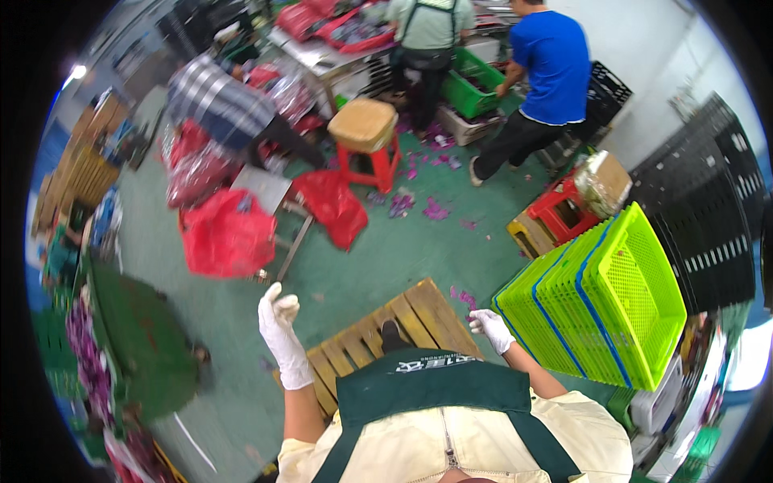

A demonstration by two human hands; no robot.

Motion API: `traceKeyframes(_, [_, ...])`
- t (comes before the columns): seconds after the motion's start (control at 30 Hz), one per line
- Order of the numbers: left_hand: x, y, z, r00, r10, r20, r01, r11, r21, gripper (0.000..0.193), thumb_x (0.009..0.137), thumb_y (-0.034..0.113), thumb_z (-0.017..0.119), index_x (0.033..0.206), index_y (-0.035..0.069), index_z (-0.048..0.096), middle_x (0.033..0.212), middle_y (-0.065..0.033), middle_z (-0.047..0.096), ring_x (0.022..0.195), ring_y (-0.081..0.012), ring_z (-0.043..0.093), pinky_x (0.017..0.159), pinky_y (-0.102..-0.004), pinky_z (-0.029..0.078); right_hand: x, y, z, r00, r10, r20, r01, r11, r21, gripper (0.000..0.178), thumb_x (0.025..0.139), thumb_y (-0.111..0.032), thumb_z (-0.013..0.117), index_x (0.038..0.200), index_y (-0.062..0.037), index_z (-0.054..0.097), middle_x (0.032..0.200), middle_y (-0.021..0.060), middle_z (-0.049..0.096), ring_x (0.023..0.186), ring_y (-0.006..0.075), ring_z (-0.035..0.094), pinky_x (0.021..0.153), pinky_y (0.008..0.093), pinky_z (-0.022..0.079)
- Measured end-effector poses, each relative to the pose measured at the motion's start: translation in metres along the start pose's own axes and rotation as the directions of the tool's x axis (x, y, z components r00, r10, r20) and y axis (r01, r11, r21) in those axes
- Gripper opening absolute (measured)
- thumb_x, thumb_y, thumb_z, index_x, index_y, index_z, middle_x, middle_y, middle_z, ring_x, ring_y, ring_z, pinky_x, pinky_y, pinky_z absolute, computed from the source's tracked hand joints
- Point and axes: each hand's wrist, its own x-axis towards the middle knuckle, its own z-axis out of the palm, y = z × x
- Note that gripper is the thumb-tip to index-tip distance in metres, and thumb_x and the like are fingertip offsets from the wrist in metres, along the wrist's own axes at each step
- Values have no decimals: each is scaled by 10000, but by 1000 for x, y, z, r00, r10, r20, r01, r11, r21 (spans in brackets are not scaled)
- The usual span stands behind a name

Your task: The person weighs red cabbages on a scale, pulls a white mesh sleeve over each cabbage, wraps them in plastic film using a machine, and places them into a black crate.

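My left hand [281,334], in a white glove, is raised beside the wooden pallet [419,310]. Its fingers are loosely bent and apart, with nothing visible in them. My right hand [493,330], gloved the same way, hangs at the pallet's right edge, fingers a little bent and apart, and I see nothing held. Close to its right rises a leaning stack of lime-green plastic crates [555,302] with blue rims between them. A dark shoe rests on the pallet below my green apron [435,390].
Red sacks [229,233] lie at left, near a red stool [369,165]. Purple leaf scraps [436,209] litter the green floor. A large green bin [141,338] stands left; black crates [696,205] stand right. Several people work at the back, one beside a green crate [469,95].
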Motion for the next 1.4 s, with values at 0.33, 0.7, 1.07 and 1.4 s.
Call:
traceKeyframes(0.33, [93,-39,96,913,-254,320,258,966,31,448,988,395,450,1204,30,597,842,-53,666,771,-125,598,776,-265,467,-8,-56,-9,962,-138,-234,147,989,22,282,983,-203,506,1128,12,616,898,58,636,779,106,590,722,253,513])
traceKeyframes(0.7, [77,-61,160,874,-315,371,320,946,50,493,998,457,427,1206,39,587,791,-41,667,732,-124,601,758,-265,458,1,-112,-102,659,-609,-442,363,772,-522,216,898,-132,579,1079,-36,646,916,91,629,850,206,600,815,323,480])
traceKeyframes(1.07, [-8,-100,241,771,-450,450,470,879,74,527,1008,495,381,1218,57,585,806,-74,674,734,-144,612,754,-281,471,33,-150,-305,399,-778,-486,-191,447,-874,434,801,-241,671,1204,-89,620,1252,263,516,1182,412,484,1019,475,396])
traceKeyframes(1.4, [-82,-162,275,687,-574,446,566,807,169,492,1012,488,372,1172,100,630,815,-40,687,753,-100,620,749,-258,471,48,-137,-303,424,-758,-495,-157,477,-865,417,836,-164,646,1241,-76,595,1434,273,370,1345,416,342,1105,488,310])
